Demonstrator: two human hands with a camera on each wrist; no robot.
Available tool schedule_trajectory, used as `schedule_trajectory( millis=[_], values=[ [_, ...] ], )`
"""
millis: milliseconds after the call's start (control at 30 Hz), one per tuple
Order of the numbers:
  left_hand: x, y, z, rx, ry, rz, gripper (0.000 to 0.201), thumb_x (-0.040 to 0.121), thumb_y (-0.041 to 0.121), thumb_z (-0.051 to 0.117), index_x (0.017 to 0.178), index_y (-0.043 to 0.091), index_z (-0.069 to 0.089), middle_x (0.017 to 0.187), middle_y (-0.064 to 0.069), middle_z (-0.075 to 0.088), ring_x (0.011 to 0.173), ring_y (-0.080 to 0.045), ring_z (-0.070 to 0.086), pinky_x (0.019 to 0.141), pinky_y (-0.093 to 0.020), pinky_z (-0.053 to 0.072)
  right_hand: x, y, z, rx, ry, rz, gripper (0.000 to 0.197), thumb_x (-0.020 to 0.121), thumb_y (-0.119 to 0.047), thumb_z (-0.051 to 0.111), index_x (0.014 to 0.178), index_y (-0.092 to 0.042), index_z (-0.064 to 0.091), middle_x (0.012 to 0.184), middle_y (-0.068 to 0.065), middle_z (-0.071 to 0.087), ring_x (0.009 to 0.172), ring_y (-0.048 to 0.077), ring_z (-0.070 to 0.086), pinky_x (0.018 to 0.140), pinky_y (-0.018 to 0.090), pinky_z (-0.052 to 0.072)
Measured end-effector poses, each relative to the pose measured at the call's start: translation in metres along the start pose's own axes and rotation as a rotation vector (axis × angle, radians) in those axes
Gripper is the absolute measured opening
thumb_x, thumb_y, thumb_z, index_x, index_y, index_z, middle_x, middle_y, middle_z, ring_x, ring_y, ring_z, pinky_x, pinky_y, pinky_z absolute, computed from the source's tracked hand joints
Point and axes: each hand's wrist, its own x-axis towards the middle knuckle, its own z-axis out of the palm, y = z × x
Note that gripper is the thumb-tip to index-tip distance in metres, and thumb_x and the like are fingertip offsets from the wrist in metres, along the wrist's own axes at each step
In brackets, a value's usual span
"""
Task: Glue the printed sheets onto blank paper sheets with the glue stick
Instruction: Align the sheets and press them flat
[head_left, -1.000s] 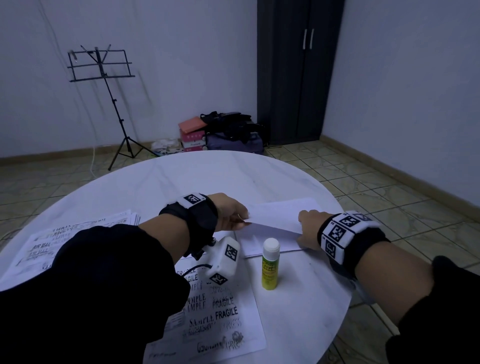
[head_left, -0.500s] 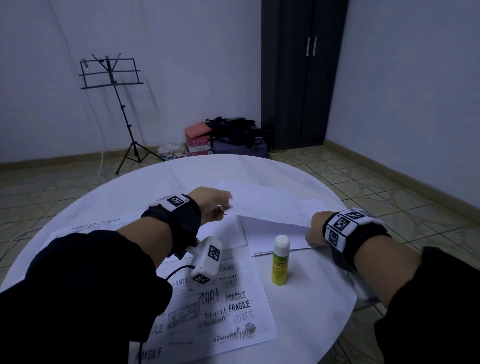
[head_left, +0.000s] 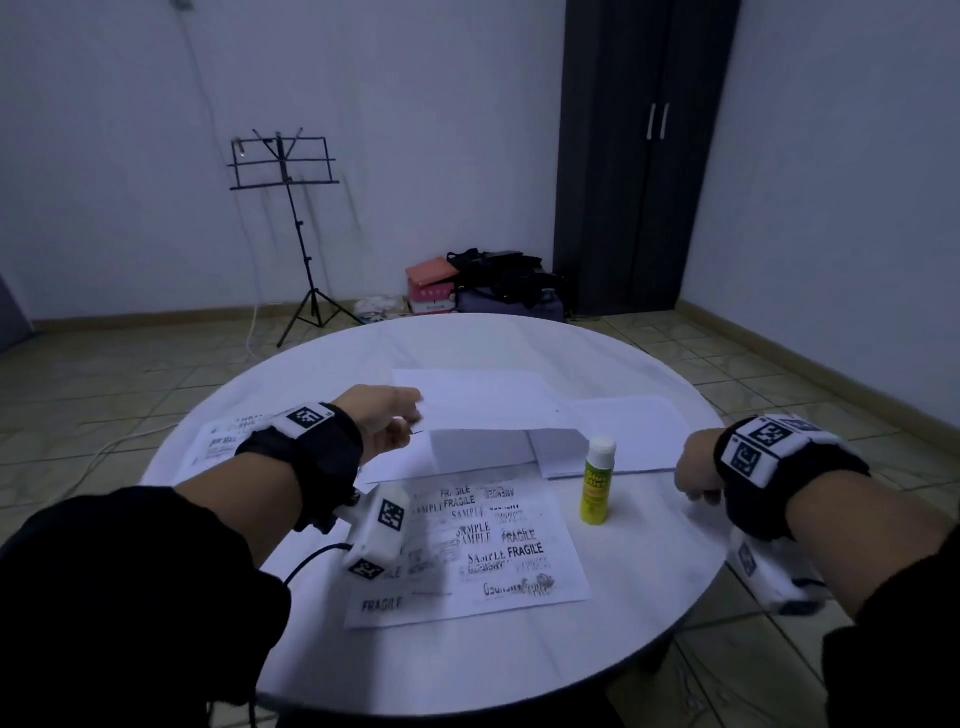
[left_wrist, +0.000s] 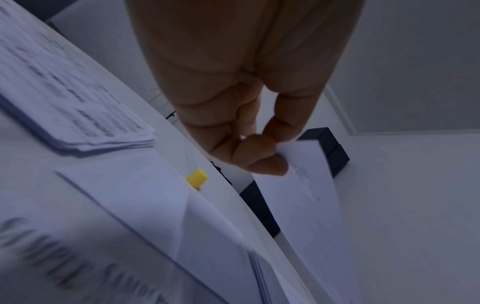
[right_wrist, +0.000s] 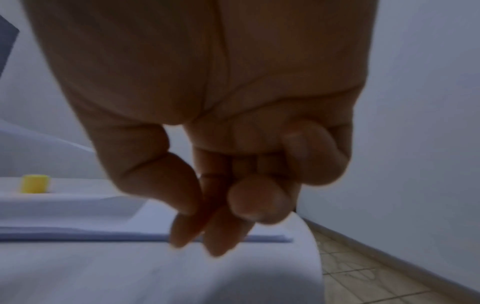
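Left hand (head_left: 387, 423) pinches a blank sheet (head_left: 483, 400) lifted at twelve o'clock of the printed sheet (head_left: 467, 551); glue stick (head_left: 597, 480) stands at two; right hand (head_left: 698, 470), loosely curled, seemingly holds nothing.

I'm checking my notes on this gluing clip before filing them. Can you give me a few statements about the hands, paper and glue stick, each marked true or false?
1. The left hand pinches a blank sheet by its edge. True.
2. The glue stick lies on its side. False: it stands upright on the table, cap on.
3. The right hand holds the glue stick. False: it holds nothing, its fingers loosely curled.
4. A printed sheet lies flat on the table, on the near side of the lifted sheet. True.
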Motion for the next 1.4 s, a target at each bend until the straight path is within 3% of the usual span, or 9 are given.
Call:
schedule_trajectory(
  millis=[133,333,467,567,667,767,900,1100,1400],
  values=[
    [-0.027,-0.015,-0.021,-0.031,0.009,-0.011,0.010,0.092,-0.003,0.053,0.091,0.002,0.061,0.074,-0.012,0.049,0.053,-0.015,0.031,0.039,-0.013,0.040,-0.030,-0.009,0.016,0.187,-0.099,-0.120,0.029,0.093,-0.016,0.044,0.070,-0.015,0.062,0.064,-0.001,0.058,0.050,0.011,0.047,0.047,0.017,0.038],
    [-0.061,-0.035,-0.055,-0.048,-0.018,0.011,0.019,0.090,-0.007,0.049,0.093,0.005,0.064,0.073,-0.009,0.051,0.053,-0.015,0.038,0.041,-0.015,0.043,-0.066,-0.034,0.038,0.633,-0.171,-0.346,0.014,0.088,-0.024,0.058,0.086,-0.010,0.063,0.077,0.002,0.064,0.052,0.013,0.049,0.043,0.018,0.030],
    [-0.077,-0.044,-0.073,-0.030,-0.069,0.014,0.029,0.089,-0.010,0.046,0.100,0.010,0.064,0.067,-0.003,0.052,0.046,-0.007,0.044,0.045,-0.015,0.046,-0.074,-0.055,0.050,0.996,-0.228,-0.365,0.033,0.087,-0.040,0.062,0.100,-0.012,0.049,0.095,0.013,0.058,0.060,0.018,0.055,0.049,0.022,0.029],
    [-0.083,-0.046,-0.084,0.008,-0.129,0.002,0.033,0.089,-0.008,0.046,0.104,0.014,0.065,0.066,-0.001,0.054,0.057,-0.009,0.043,0.051,-0.016,0.048,-0.076,-0.065,0.053,1.211,-0.267,-0.315,0.046,0.083,-0.053,0.062,0.099,-0.014,0.044,0.089,0.013,0.061,0.059,0.020,0.058,0.051,0.023,0.032],
    [-0.085,-0.049,-0.088,0.063,-0.161,0.002,0.035,0.088,-0.010,0.048,0.105,0.014,0.066,0.067,0.000,0.057,0.060,-0.011,0.045,0.056,-0.018,0.047,-0.074,-0.072,0.058,1.334,-0.216,-0.289,0.026,0.087,-0.033,0.066,0.096,-0.015,0.050,0.079,0.005,0.062,0.050,0.014,0.058,0.042,0.017,0.029],
    [-0.085,-0.052,-0.084,0.166,-0.194,0.032,0.035,0.085,-0.016,0.049,0.105,0.008,0.064,0.087,0.000,0.068,0.056,-0.010,0.056,0.050,-0.016,0.048,-0.070,-0.074,0.060,1.331,-0.100,-0.256,0.016,0.089,-0.007,0.062,0.082,-0.011,0.049,0.069,-0.001,0.056,0.047,0.012,0.056,0.038,0.017,0.025],
    [-0.081,-0.058,-0.076,0.385,-0.259,0.024,0.032,0.083,-0.015,0.056,0.111,0.001,0.062,0.104,-0.010,0.067,0.056,-0.008,0.063,0.052,-0.016,0.050,-0.067,-0.073,0.060,1.186,-0.037,-0.263,0.018,0.086,-0.004,0.064,0.080,-0.011,0.049,0.068,0.002,0.056,0.041,0.012,0.058,0.035,0.016,0.026],
    [-0.072,-0.064,-0.065,0.606,-0.263,-0.032,0.023,0.077,-0.012,0.069,0.090,0.006,0.063,0.066,-0.003,0.054,0.048,-0.008,0.060,0.053,-0.015,0.054,-0.067,-0.075,0.061,0.909,0.030,-0.267,0.028,0.085,-0.007,0.065,0.072,-0.011,0.041,0.062,0.007,0.050,0.056,0.021,0.062,0.038,0.019,0.030],
    [-0.061,-0.066,-0.058,0.747,-0.295,-0.045,0.022,0.074,-0.003,0.076,0.080,0.015,0.064,0.075,-0.004,0.060,0.057,-0.014,0.061,0.056,-0.019,0.056,-0.058,-0.075,0.062,0.791,0.050,-0.188,0.033,0.082,-0.008,0.070,0.068,-0.010,0.041,0.042,0.006,0.049,0.049,0.023,0.059,0.032,0.014,0.032]
  ],
)
